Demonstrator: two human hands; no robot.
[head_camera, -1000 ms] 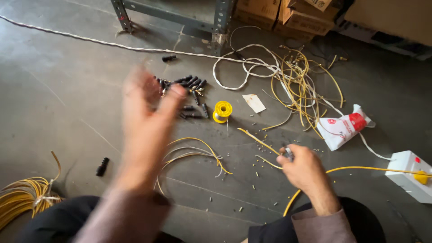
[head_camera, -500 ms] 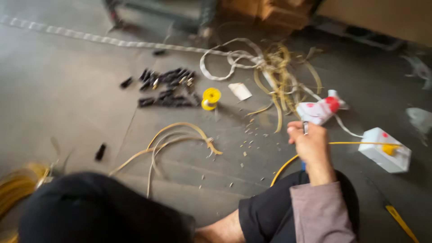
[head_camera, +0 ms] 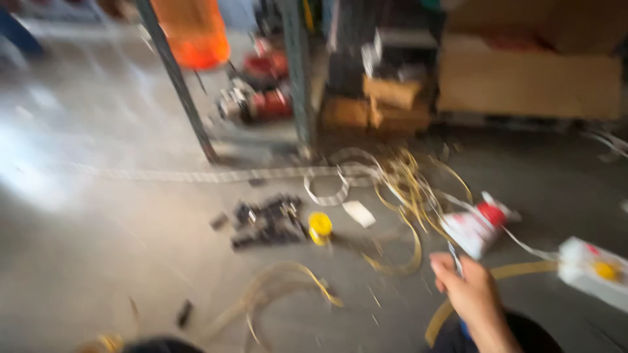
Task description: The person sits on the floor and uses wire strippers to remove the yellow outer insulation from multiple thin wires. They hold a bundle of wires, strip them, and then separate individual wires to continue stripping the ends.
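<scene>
Compared with half a second earlier, the view had lifted and blurred: the shelf legs (head_camera: 175,78), the orange container (head_camera: 196,29) and the cardboard boxes (head_camera: 392,98) at the far side now filled the top, and the floor things had slid lower. The left hand was no longer in view, so its fingers could not be told. The right hand (head_camera: 472,294) stayed at the near right, fingers closed around a thin tool (head_camera: 454,253). It seemed the work paused while the head rose, because the hand kept its place beside the white and red bag (head_camera: 481,225). The tool's long axis ran near to far, almost upright in the picture, its tip pointing far and slightly left toward the yellow wires (head_camera: 405,189). The yellow spool (head_camera: 320,227) lay left of it, well apart.
</scene>
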